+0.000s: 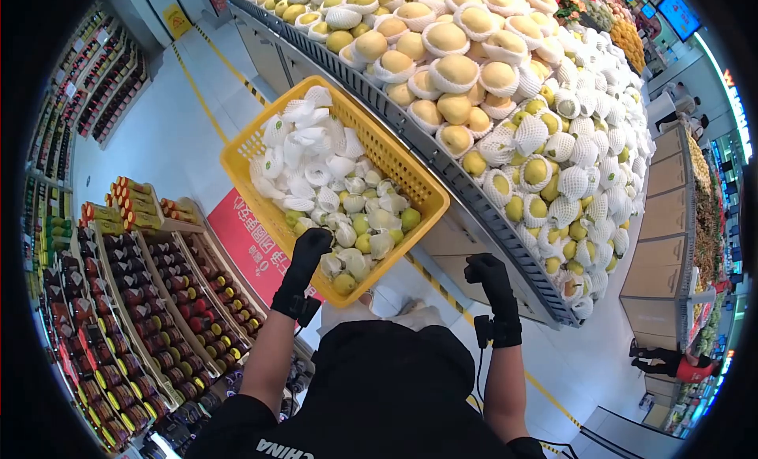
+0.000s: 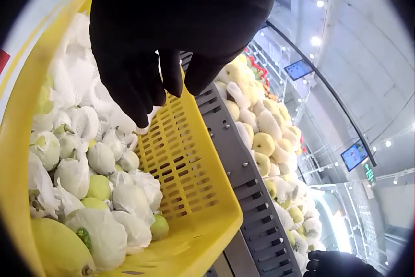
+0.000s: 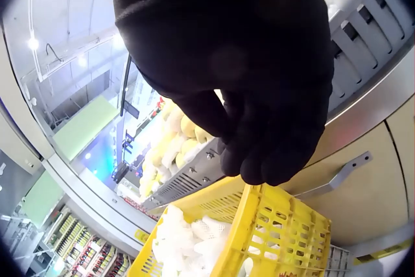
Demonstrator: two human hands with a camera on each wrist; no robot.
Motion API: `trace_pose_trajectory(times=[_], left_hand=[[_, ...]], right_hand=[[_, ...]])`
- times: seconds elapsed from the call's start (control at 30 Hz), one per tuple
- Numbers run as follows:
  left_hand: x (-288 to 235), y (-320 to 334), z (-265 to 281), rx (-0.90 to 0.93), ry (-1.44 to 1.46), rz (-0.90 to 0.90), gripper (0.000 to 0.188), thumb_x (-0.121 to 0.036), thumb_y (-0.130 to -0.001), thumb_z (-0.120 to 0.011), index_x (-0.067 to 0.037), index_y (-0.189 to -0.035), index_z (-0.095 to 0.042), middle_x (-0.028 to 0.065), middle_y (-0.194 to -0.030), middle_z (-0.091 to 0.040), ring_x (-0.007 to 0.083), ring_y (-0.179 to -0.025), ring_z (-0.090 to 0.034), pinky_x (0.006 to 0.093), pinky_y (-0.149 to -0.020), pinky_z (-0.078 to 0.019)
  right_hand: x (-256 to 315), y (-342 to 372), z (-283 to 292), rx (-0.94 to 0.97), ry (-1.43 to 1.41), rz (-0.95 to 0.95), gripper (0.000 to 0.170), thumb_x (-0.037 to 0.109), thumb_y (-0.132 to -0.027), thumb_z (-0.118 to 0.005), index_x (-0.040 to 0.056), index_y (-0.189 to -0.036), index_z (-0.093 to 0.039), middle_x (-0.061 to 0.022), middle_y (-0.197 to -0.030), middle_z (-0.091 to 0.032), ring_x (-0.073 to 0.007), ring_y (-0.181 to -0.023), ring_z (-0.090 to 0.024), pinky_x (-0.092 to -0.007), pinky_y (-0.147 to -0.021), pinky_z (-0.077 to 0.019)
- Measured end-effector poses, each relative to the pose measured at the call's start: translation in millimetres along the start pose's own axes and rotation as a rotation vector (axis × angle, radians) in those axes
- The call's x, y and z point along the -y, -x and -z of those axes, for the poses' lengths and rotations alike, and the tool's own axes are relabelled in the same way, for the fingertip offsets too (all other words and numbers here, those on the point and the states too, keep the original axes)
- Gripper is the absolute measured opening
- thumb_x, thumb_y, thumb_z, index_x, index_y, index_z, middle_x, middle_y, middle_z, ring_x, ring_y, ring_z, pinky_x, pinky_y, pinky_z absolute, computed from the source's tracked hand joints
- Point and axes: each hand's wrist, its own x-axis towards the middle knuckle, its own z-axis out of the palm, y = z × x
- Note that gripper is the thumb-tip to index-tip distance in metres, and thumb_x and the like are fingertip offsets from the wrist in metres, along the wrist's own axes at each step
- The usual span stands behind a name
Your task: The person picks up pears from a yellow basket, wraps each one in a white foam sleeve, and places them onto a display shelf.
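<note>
A yellow plastic basket (image 1: 436,200) is in front of me, packed with white foam fruit nets (image 1: 316,173) toward its far end and green pears (image 1: 361,224), many in thin white wraps, toward its near end. My black-gloved left hand (image 1: 313,247) hangs over the basket's left side, its fingers loosely bent and holding nothing. In the left wrist view these fingers overlap the foam nets and the far wall. My black-gloved right hand (image 1: 488,273) is raised right of the basket, beside the fruit stand's edge; its fingers are loosely curled around nothing.
A large fruit stand (image 1: 505,210) with a grey slatted edge rises beyond the basket, heaped with yellow pears (image 1: 455,72) in foam nets. Shelves of jars (image 1: 150,301) stand at the left. A red floor sign (image 1: 245,242) lies left of the basket. A person in red (image 1: 695,370) is far right.
</note>
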Motion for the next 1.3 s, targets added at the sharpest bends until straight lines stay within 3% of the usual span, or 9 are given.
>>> trace_pose_trajectory(times=[0.27, 0.47, 0.53, 0.6, 0.7, 0.9, 1.0, 1.1, 1.3], left_hand=[[31.6, -26.3, 7.7, 0.26, -0.431, 0.069, 0.032, -0.012, -0.077, -0.071, -0.001, -0.106, -0.061, 0.0085, -0.096, -0.064, 0.0189, -0.09, -0.06, 0.0298, -0.079, -0.0496], [35.6, -23.2, -10.3, 0.537, -0.481, 0.135, 0.048, -0.016, -0.073, -0.074, -0.003, -0.116, -0.058, 0.0115, -0.11, -0.062, 0.0227, -0.101, -0.059, 0.0327, -0.088, -0.0478], [67.5, -33.2, -7.7, 0.663, -0.617, -0.064, 0.053, -0.023, -0.071, -0.073, -0.007, -0.119, -0.057, 0.0134, -0.111, -0.061, 0.0258, -0.103, -0.058, 0.0361, -0.088, -0.047], [51.5, -32.9, -20.3, 0.75, -0.799, -0.176, 0.054, -0.025, -0.071, -0.071, -0.008, -0.12, -0.056, 0.0153, -0.112, -0.061, 0.0289, -0.103, -0.058, 0.0374, -0.088, -0.0466], [60.3, -36.7, -34.0, 0.775, -1.064, -0.127, 0.046, -0.023, -0.073, -0.066, -0.009, -0.116, -0.058, 0.018, -0.109, -0.06, 0.0328, -0.103, -0.058, 0.039, -0.087, -0.0467], [69.0, -29.4, -46.9, 0.641, -1.154, -0.114, 0.034, -0.017, -0.075, -0.062, -0.004, -0.107, -0.06, 0.0194, -0.102, -0.062, 0.0347, -0.097, -0.059, 0.0419, -0.082, -0.0475], [59.3, -31.3, -47.3, 0.659, -1.117, -0.122, 0.035, -0.014, -0.073, -0.065, -0.004, -0.106, -0.059, 0.0166, -0.098, -0.063, 0.0302, -0.091, -0.061, 0.039, -0.082, -0.048], [49.8, -44.7, -29.8, 0.687, -0.529, 0.173, 0.041, -0.011, -0.069, -0.071, -0.005, -0.107, -0.058, 0.0108, -0.097, -0.061, 0.0222, -0.09, -0.059, 0.0347, -0.081, -0.0479], [-20.3, -59.3, -32.8, 0.525, -0.373, 0.057, 0.067, -0.009, -0.063, -0.079, -0.005, -0.123, -0.05, 0.0084, -0.112, -0.057, 0.0187, -0.104, -0.054, 0.0319, -0.089, -0.0454]], right_hand=[[23.9, -15.1, -31.9, 0.073, 0.099, -0.047, 0.022, 0.017, -0.086, -0.057, -0.003, -0.095, -0.062, -0.0072, -0.076, -0.063, -0.0133, -0.066, -0.058, -0.0263, -0.064, -0.0479], [43.3, -37.0, -49.5, 0.179, 0.12, -0.049, 0.024, 0.021, -0.088, -0.057, -0.0017, -0.095, -0.062, -0.0063, -0.078, -0.063, -0.0124, -0.068, -0.058, -0.0259, -0.066, -0.0473], [49.8, -39.6, -55.5, 0.183, 0.129, -0.027, 0.024, 0.022, -0.088, -0.057, -0.001, -0.095, -0.063, -0.0058, -0.077, -0.063, -0.012, -0.068, -0.057, -0.0255, -0.066, -0.0468], [49.2, -40.6, -57.3, 0.195, 0.139, -0.033, 0.025, 0.023, -0.088, -0.057, -0.0005, -0.095, -0.063, -0.0054, -0.077, -0.062, -0.0116, -0.068, -0.057, -0.0252, -0.066, -0.0464], [47.4, -45.5, -57.3, 0.206, 0.15, -0.059, 0.025, 0.023, -0.089, -0.056, 0.0, -0.095, -0.063, -0.0048, -0.076, -0.062, -0.0111, -0.068, -0.057, -0.025, -0.066, -0.0461], [48.5, -42.9, -54.8, 0.199, 0.147, -0.07, 0.025, 0.023, -0.09, -0.056, -0.0002, -0.094, -0.063, -0.0047, -0.076, -0.061, -0.0108, -0.068, -0.056, -0.0249, -0.066, -0.046], [44.9, -42.8, -52.5, 0.213, 0.146, -0.045, 0.024, 0.023, -0.09, -0.056, -0.0001, -0.094, -0.063, -0.0048, -0.076, -0.061, -0.0109, -0.068, -0.056, -0.0252, -0.065, -0.0462], [44.7, -44.9, -54.0, 0.229, 0.127, -0.038, 0.024, 0.023, -0.09, -0.056, -0.0001, -0.094, -0.063, -0.0049, -0.076, -0.061, -0.0111, -0.068, -0.056, -0.0252, -0.065, -0.0463], [49.2, -49.4, -63.8, 0.314, 0.13, -0.054, 0.028, 0.023, -0.088, -0.059, -0.0003, -0.104, -0.06, -0.0058, -0.084, -0.062, -0.0119, -0.07, -0.057, -0.0255, -0.066, -0.0476]])
